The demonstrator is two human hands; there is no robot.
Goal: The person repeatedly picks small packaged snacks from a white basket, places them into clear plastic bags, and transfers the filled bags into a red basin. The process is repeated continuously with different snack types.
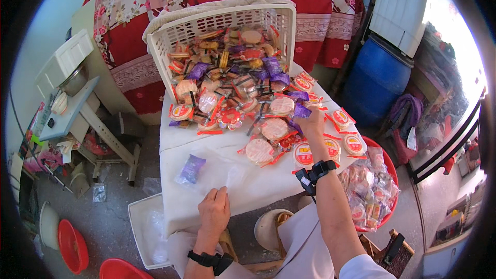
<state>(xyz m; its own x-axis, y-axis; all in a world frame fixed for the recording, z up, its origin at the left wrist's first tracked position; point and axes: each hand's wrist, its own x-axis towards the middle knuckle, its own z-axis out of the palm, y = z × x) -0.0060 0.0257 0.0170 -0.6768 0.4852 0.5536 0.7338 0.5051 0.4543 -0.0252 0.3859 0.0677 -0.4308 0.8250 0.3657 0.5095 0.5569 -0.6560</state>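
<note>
My right hand (312, 124) reaches across the white table (206, 147) to the right side of the pile, its fingers closed on a small purple packet (301, 110). At the table's front edge my left hand (214, 211) is closed, pinching what looks like a clear plastic bag (235, 176) that lies on the white cover. Another purple packet (192, 168), in clear wrapping, lies alone to the left of that bag. Round wrapped biscuits (259, 151) with red-edged wrappers lie between my hands and the pile. Part of the right fingers' grip is hidden.
A tipped white plastic basket (156, 67) spills many wrapped snacks onto the table. To the right, a red basin (393, 175) holds filled clear bags. Below the table's left edge stands a white bin (144, 235). A blue barrel (376, 80) stands behind at right.
</note>
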